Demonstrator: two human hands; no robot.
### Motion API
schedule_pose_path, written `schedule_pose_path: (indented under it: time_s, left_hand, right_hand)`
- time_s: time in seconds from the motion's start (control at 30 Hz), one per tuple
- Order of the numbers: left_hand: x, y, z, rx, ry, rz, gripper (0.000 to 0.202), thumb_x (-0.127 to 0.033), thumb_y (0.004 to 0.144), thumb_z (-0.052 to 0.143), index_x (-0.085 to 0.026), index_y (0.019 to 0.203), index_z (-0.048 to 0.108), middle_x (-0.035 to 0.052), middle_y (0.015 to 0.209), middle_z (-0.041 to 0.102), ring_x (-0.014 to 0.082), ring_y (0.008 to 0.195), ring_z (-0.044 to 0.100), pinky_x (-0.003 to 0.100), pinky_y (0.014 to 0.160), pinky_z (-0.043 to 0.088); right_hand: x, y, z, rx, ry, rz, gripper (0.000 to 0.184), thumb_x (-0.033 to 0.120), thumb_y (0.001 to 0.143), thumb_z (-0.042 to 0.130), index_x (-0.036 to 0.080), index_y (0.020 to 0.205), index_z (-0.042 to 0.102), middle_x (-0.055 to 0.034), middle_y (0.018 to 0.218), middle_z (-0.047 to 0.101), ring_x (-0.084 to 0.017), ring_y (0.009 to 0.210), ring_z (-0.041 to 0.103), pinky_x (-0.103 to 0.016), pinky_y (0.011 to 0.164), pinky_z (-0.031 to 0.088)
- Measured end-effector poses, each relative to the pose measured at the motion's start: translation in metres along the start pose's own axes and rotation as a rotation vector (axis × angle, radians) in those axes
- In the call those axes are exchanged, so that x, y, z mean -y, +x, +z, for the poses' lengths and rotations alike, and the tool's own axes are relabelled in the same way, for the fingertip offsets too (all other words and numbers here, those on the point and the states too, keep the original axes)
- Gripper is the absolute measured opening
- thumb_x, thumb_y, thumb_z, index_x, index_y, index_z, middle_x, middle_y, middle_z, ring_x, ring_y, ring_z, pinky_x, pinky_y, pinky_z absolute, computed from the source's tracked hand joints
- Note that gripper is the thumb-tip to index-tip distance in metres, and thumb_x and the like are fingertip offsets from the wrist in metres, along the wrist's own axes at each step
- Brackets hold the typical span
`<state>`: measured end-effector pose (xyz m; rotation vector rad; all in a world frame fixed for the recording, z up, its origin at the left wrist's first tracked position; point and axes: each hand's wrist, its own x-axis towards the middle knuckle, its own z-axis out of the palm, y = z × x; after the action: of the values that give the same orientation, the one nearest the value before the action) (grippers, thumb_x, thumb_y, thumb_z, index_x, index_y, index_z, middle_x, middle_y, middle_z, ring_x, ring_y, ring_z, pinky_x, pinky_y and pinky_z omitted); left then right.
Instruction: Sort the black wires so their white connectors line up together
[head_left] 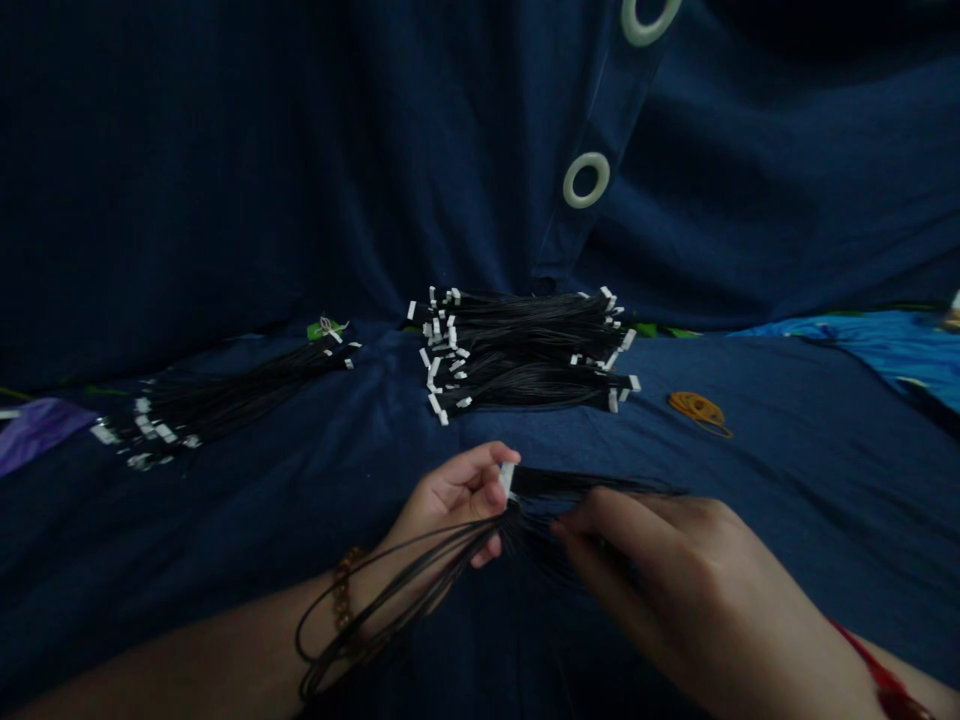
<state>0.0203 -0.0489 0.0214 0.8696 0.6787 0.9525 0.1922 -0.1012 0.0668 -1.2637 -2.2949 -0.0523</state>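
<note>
My left hand (457, 500) is closed, pinching the white connector end of a small bundle of thin black wires (585, 485) between thumb and fingers. More black wire strands (390, 595) loop down over my left wrist, which wears a bead bracelet. My right hand (675, 570) lies over the same bundle just to the right, fingers curled onto the strands. Beyond the hands, a stacked pile of black wire bundles with white connectors (525, 350) rests on the dark blue cloth (787, 480).
A second, looser bundle of black wires (217, 400) lies at the left. Orange rubber bands (699, 408) sit right of the pile. A purple scrap (34, 425) is at the far left, light blue fabric (885, 345) at the right. A curtain with white eyelets (586, 180) hangs behind.
</note>
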Motion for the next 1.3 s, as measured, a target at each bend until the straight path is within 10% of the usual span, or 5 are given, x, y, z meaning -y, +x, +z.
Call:
schedule_pose_path:
  time_s: [0.47,1.0,1.3]
  left_hand:
    - [0.005,0.004,-0.005,0.125,0.157,0.001,0.034,-0.037,0.068,0.069,-0.020,0.097,0.062,-0.0049,0.064,0.049,0.0022,0.039,0.046,0.012,0.033,0.032]
    - [0.005,-0.002,0.003,0.067,0.166,-0.005,0.032,-0.034,0.069,0.068,-0.020,0.097,0.064,-0.0041,0.067,0.051,0.0007,0.042,0.043,0.013,0.039,0.036]
    - [0.004,0.016,-0.010,-0.093,0.102,0.081,0.033,-0.028,0.071,0.068,-0.019,0.101,0.061,-0.0044,0.066,0.051,0.0020,0.042,0.049,0.010,0.033,0.032]
  right_hand:
    - [0.002,-0.003,0.001,0.040,-0.039,-0.040,0.018,0.010,0.084,0.045,0.019,0.069,0.051,0.0021,0.059,0.054,-0.013,0.048,0.049,-0.028,0.049,0.026]
    - [0.004,0.002,0.009,0.049,-0.110,-0.096,0.016,0.007,0.081,0.046,0.018,0.072,0.052,-0.0005,0.066,0.056,-0.015,0.054,0.051,-0.028,0.052,0.032]
    - [-0.003,-0.009,-0.023,-0.077,-0.162,0.017,0.010,0.027,0.084,0.046,0.022,0.080,0.054,-0.0004,0.067,0.061,-0.013,0.050,0.056,-0.025,0.046,0.036]
